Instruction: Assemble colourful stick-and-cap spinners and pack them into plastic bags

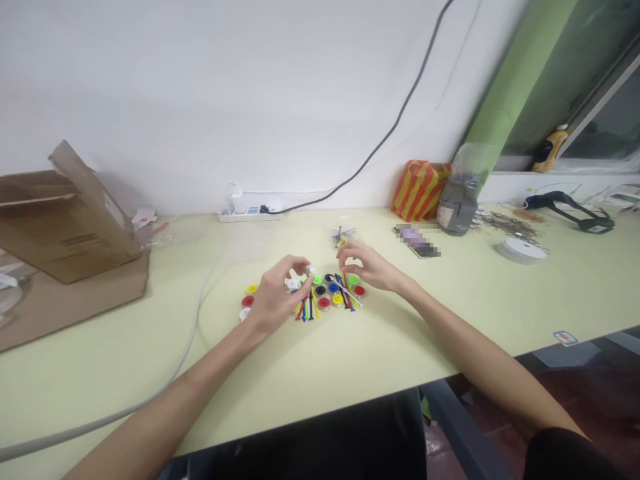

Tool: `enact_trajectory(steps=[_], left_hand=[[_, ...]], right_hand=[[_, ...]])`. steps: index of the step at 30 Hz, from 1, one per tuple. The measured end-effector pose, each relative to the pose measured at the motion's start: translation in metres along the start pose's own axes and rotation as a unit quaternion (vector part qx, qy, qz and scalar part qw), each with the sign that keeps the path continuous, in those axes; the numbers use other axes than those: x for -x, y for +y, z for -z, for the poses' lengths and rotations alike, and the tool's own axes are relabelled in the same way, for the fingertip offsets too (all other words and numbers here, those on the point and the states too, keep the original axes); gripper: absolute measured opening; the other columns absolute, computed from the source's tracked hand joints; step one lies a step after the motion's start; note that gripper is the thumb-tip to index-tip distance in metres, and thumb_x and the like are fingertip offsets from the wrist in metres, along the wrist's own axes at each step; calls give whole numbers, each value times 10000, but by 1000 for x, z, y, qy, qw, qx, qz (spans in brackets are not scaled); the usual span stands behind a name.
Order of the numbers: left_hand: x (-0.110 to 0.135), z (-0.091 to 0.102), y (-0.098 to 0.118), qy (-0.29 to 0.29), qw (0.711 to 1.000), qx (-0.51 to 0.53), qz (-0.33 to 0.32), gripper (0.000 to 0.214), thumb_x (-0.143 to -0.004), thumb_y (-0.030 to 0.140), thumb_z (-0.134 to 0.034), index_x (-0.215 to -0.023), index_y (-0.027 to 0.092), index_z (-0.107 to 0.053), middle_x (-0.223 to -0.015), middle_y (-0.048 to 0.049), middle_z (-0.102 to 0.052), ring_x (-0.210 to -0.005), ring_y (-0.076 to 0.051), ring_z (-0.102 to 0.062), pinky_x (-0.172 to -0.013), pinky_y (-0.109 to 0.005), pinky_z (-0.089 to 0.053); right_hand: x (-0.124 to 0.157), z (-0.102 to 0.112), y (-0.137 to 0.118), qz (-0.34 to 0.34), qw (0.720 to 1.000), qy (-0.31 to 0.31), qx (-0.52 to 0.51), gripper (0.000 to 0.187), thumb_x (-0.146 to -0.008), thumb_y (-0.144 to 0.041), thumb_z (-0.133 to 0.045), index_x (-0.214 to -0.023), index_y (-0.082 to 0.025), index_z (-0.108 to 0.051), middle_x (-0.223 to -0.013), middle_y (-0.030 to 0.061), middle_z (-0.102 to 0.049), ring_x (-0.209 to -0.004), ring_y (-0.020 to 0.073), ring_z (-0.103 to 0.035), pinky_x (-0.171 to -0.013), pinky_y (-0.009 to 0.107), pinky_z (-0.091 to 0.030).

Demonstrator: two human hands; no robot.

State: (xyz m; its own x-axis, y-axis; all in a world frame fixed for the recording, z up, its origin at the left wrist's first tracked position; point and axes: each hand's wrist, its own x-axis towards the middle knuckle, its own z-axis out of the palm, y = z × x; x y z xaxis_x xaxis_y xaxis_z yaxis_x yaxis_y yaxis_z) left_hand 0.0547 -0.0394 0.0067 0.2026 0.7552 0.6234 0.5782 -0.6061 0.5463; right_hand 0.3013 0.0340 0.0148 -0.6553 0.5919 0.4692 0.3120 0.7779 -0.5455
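Note:
My left hand pinches a small white piece between thumb and fingertips, over a cluster of coloured parts on the table. My right hand hovers at the cluster's right side, its fingers curled with a gap between thumb and fingertips. Below the hands lie small round discs in several colours, among them a red disc, a yellow disc and a black disc. Thin coloured arrow-shaped sticks lie in a bunch below my left hand. More arrow sticks rest near my right hand. My left hand partly hides the leftmost discs.
A clear bag with small parts lies behind the cluster. A phone, a striped bag, a grey bag and a white spool stand to the right. A cardboard box and a grey cable are at left.

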Motion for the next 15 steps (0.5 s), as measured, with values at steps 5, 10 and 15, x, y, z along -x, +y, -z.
enact_trajectory(steps=[5, 10, 15], left_hand=[[0, 0, -1, -4, 1000, 6, 5, 187, -902, 298, -621, -1066, 210, -607, -948, -23, -672, -832, -157, -617, -750, -316, -477], [0, 0, -1, -6, 1000, -3, -1, 183, -900, 297, -617, -1061, 212, -611, -943, -24, -678, -833, -162, -622, -748, -317, -485], [-1, 0, 1, -7, 1000, -8, 9, 171, -888, 282, -632, -1044, 215, -617, -937, -17, -681, -830, -160, -623, -743, -308, -486]], right_hand=[[2, 5, -5, -33, 996, -79, 27, 103, -911, -240, -723, -832, -174, -714, -903, 57, -637, -880, 207, -571, -840, 332, -424], [3, 3, -11, -80, 984, -126, 101, 125, -855, -263, -784, -794, -162, -739, -803, 47, -649, -785, 193, -558, -735, 289, -392], [3, -7, -10, -89, 972, -140, 167, 181, -824, -323, -816, -770, -168, -741, -763, 50, -670, -762, 191, -557, -675, 272, -350]])
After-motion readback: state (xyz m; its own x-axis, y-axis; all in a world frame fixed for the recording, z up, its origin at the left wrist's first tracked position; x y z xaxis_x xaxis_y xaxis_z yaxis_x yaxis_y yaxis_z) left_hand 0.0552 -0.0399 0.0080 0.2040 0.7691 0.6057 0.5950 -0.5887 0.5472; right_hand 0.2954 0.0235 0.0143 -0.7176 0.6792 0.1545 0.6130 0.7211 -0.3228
